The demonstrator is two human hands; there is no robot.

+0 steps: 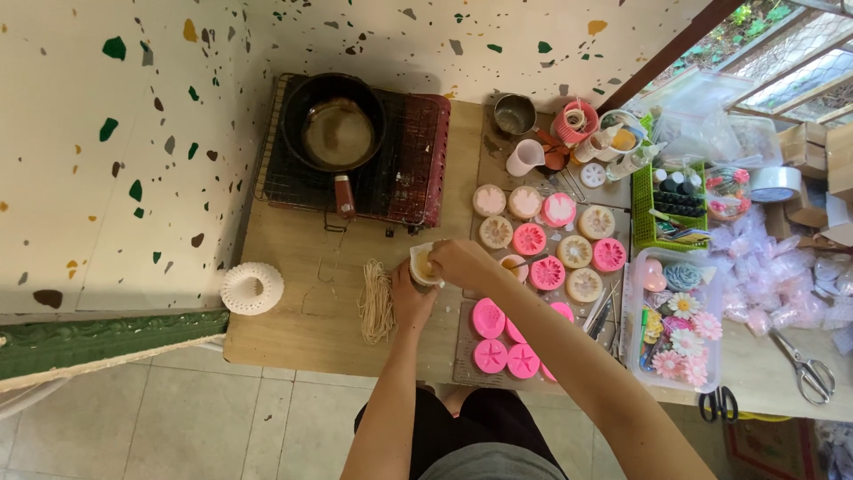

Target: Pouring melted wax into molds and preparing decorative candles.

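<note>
1. While our left hand (410, 298) wraps its fingers around the small cream-coloured round cup (425, 265) from below, our right hand (458, 262) sits over the cup's rim with its fingers bunched together on top; what they pinch we cannot tell.
2. The cup sits low over the pale wooden desk (293, 293), just right of the loose bundle of tan string (377, 302) and in front of the red portable stove (409, 160) that carries the black long-handled pan (333, 133).
3. We judge the step in hand to be work on the cup's contents, since both hands are clamped on it and nothing else is touched.
4. To the right lie the round pink silicone moulds (546, 272) and cream-filled ones, some touching each other, with more pink moulds (490, 356) near the desk edge under our right forearm.
5. Any next move, in our judgement, calls for a level cup and a steady left grip, because the moulds crowd close and the forearm hangs just over them.
6. The white ribbed round holder (252, 288) stands well apart at the left corner.
</note>
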